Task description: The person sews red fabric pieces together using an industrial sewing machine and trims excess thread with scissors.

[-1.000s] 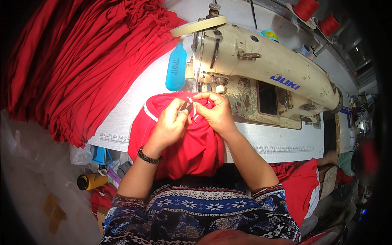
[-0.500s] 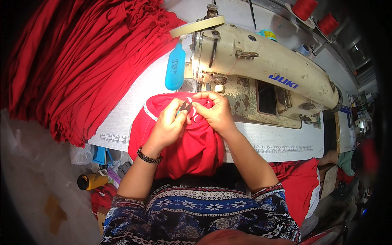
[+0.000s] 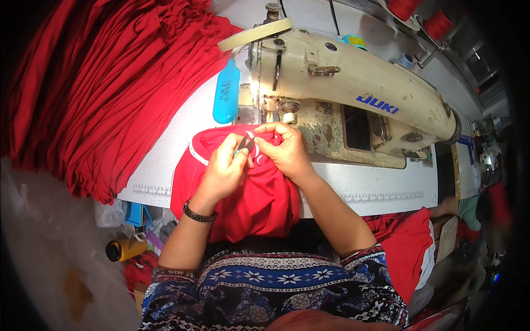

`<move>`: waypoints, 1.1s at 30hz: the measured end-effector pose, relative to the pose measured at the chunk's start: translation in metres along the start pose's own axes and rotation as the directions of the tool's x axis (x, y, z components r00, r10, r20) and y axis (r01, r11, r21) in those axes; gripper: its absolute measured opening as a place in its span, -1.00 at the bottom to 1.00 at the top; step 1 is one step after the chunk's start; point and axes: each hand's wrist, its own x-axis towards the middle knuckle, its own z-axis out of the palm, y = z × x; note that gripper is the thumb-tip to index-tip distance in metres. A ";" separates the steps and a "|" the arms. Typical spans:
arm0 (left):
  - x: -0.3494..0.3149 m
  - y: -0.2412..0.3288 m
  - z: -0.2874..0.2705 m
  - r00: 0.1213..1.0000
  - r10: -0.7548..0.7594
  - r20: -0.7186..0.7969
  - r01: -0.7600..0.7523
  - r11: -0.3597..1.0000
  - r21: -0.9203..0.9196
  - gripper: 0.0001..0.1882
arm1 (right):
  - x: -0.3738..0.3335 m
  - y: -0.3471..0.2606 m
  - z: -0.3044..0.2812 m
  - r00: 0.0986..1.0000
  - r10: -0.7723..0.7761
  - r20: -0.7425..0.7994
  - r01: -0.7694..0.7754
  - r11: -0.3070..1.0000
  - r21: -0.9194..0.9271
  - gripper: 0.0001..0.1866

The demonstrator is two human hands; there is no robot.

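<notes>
A red garment (image 3: 255, 207) with a narrow white trim (image 3: 197, 154) is bunched at the table's front edge and hangs over it toward me. My left hand (image 3: 222, 172) is closed around small thread snips (image 3: 245, 143), whose dark blades point up at the white strip near the garment's edge. Opposite it, my right hand (image 3: 288, 155) pinches the red cloth and the white strip between thumb and forefinger. Both hands nearly touch, just in front of the sewing machine's (image 3: 331, 71) needle area. Whether the blades bite into anything is too small to tell.
A large heap of red cloth (image 3: 110, 83) covers the left of the white table (image 3: 160, 165). A blue bottle-shaped object (image 3: 226, 94) lies beside the machine head, below a cream tape roll (image 3: 254, 34). Red thread cones (image 3: 438, 25) stand at the back right. More red cloth (image 3: 403, 243) hangs at right.
The view has shifted slightly, so the machine and table appear a little further left. Both hands keep their grips, and the snips stay beside the white strip.
</notes>
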 end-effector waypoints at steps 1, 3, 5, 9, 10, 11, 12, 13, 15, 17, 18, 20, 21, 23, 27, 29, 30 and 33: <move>0.000 0.000 0.000 1.000 -0.001 -0.003 0.001 1.000 0.002 -0.90 | 0.000 -0.001 0.000 1.000 0.025 0.005 -0.025 0.999 0.021 -0.82; 0.004 0.001 0.003 1.000 -0.001 0.017 0.001 1.000 0.004 -0.89 | -0.001 0.002 -0.004 0.999 0.033 -0.011 -0.033 0.998 0.044 -0.83; -0.001 0.002 0.004 0.999 -0.034 0.035 0.037 0.995 -0.089 -0.85 | -0.004 0.012 -0.008 0.998 -0.002 -0.065 0.005 0.999 0.042 -0.84; 0.006 -0.025 -0.002 1.000 0.014 -0.012 -0.014 1.000 -0.026 -0.71 | 0.008 0.021 0.004 0.988 -0.127 -0.086 0.129 0.992 0.008 -0.81; 0.003 -0.029 -0.010 0.995 -0.059 -0.074 0.048 0.990 -0.135 -0.68 | 0.005 0.006 0.000 0.998 -0.039 -0.051 0.035 0.997 -0.064 -0.80; 0.002 -0.030 -0.013 0.998 -0.021 -0.059 0.010 0.982 -0.191 -0.75 | 0.006 0.012 0.004 0.985 -0.155 -0.075 0.149 0.985 -0.082 -0.79; 0.002 -0.027 -0.013 0.998 0.001 -0.062 -0.011 0.987 -0.160 -0.79 | 0.008 0.015 0.007 0.975 -0.198 -0.103 0.186 0.976 -0.112 -0.78; 0.004 -0.023 -0.008 0.998 0.035 -0.059 -0.041 0.992 -0.116 -0.83 | 0.010 0.019 0.008 0.971 -0.207 -0.123 0.185 0.968 -0.169 -0.79; 0.005 -0.021 -0.008 0.995 0.083 -0.058 -0.087 0.994 -0.064 -0.89 | 0.006 0.012 0.006 0.986 -0.118 -0.121 0.105 0.989 -0.109 -0.81; 0.008 -0.023 -0.003 0.994 0.090 -0.062 -0.095 0.992 -0.079 -0.89 | 0.006 0.021 0.006 0.987 -0.078 -0.140 0.069 0.995 -0.069 -0.82; 0.009 -0.023 -0.004 0.994 0.090 -0.068 -0.096 0.991 -0.092 -0.89 | 0.006 0.020 0.006 0.985 -0.092 -0.148 0.081 0.994 -0.079 -0.82; 0.007 -0.019 -0.005 0.988 0.089 -0.128 -0.104 0.987 -0.121 -0.90 | 0.006 0.019 0.007 0.987 -0.100 -0.124 0.089 0.992 -0.089 -0.81; 0.012 -0.028 -0.013 0.987 0.114 -0.116 -0.131 0.980 -0.151 -0.90 | 0.006 0.019 0.006 0.988 -0.102 -0.120 0.094 0.993 -0.069 -0.81; 0.017 -0.034 -0.017 0.984 0.158 -0.078 -0.165 0.981 -0.103 -0.90 | 0.008 0.023 0.006 0.991 -0.094 -0.100 0.092 0.995 -0.025 -0.80; 0.015 -0.025 -0.013 0.998 0.038 -0.053 -0.039 0.999 -0.012 -0.88 | 0.013 0.028 0.008 0.985 -0.119 -0.123 0.115 0.993 -0.036 -0.79; 0.013 -0.020 -0.011 0.998 0.020 -0.056 -0.021 1.000 -0.013 -0.88 | 0.014 0.031 0.010 0.984 -0.126 -0.126 0.123 0.992 -0.032 -0.79; 0.013 -0.017 -0.009 0.998 0.015 -0.057 -0.015 1.000 -0.014 -0.88 | 0.015 0.030 0.010 0.983 -0.133 -0.128 0.130 0.991 -0.032 -0.79; 0.011 -0.015 -0.006 0.998 0.011 -0.069 -0.013 1.000 -0.021 -0.87 | 0.014 0.028 0.007 0.980 -0.163 -0.110 0.161 0.986 -0.031 -0.79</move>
